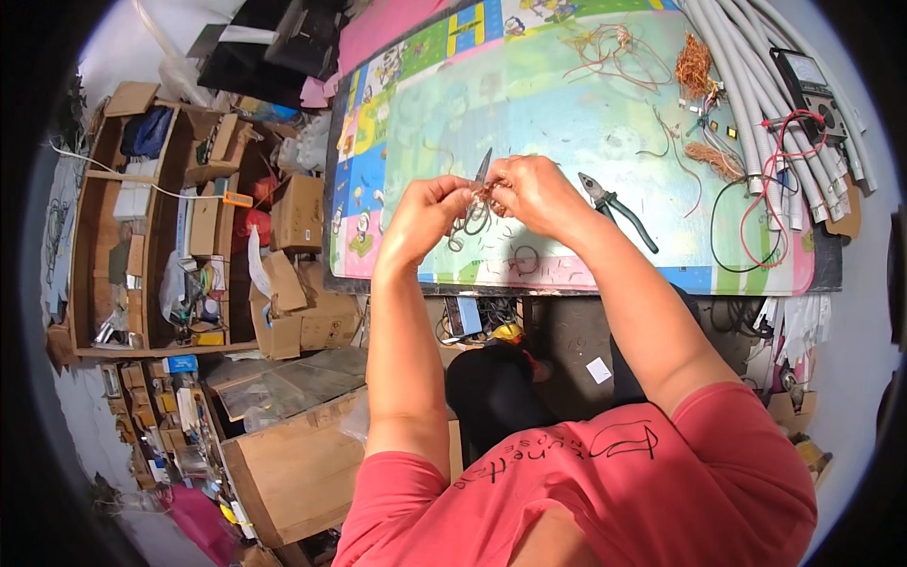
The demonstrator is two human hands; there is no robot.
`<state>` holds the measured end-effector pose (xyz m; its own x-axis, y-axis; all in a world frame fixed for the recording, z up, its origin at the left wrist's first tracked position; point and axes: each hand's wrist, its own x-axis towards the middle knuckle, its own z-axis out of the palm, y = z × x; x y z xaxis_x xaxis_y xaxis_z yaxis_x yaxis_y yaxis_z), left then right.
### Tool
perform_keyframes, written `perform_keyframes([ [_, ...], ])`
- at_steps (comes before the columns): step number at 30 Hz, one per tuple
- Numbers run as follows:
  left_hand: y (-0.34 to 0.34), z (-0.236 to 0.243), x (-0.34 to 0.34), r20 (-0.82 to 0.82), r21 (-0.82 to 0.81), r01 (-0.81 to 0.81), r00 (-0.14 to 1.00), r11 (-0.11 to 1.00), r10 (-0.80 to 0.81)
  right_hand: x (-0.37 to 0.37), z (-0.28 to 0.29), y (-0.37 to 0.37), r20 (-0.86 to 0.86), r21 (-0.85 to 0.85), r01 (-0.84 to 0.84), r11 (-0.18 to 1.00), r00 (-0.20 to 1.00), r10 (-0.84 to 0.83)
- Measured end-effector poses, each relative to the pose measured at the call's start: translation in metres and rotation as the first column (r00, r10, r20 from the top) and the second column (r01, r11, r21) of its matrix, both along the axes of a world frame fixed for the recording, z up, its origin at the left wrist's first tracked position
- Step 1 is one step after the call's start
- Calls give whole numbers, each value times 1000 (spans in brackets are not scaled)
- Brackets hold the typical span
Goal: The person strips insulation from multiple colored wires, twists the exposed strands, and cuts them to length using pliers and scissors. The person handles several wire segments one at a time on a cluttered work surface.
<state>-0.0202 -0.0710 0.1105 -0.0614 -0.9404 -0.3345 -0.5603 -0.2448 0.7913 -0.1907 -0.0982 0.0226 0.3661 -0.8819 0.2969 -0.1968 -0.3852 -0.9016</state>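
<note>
My left hand (427, 213) and my right hand (535, 194) meet over the near part of the table, with fingers pinched together. Between the fingertips is a small bunch of copper wire (486, 192), held from both sides. A pair of scissors (479, 219) shows beneath the hands, its dark blade pointing away from me and its loop handles towards me. My fingers cover its middle, and I cannot tell whether they touch it. To the right of my right hand lie pliers (618, 212) with dark green handles, jaws pointing away and left. Short dark wire scraps are scattered around.
The table (444, 113) has a colourful printed cover. Tangled thin wire (619, 52), a copper wire bundle (693, 66) and small electronic parts (723, 126) lie far right. White pipes (746, 85) and a multimeter (811, 94) with leads occupy the right edge. Left stands a wooden shelf (156, 217).
</note>
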Motion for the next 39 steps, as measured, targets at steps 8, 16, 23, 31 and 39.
perform_keyframes([
  [8,23,-35,-20,-158,-222,-206,972,953,173,-5,13,0,60,316,155,936,981,-182],
  [16,36,-92,-15,-628,8,-321,736,947,255,6,-5,-6,764,570,-593,569,638,-100],
  [23,44,-117,8,-831,83,-14,551,996,77,10,-12,-2,614,501,-658,562,728,305],
  [31,42,-127,40,-278,-81,-215,943,973,186,32,-20,19,-574,234,-141,962,778,254],
  [39,53,-119,5,-708,72,-432,613,899,351,49,-37,9,89,404,82,911,988,-128],
])
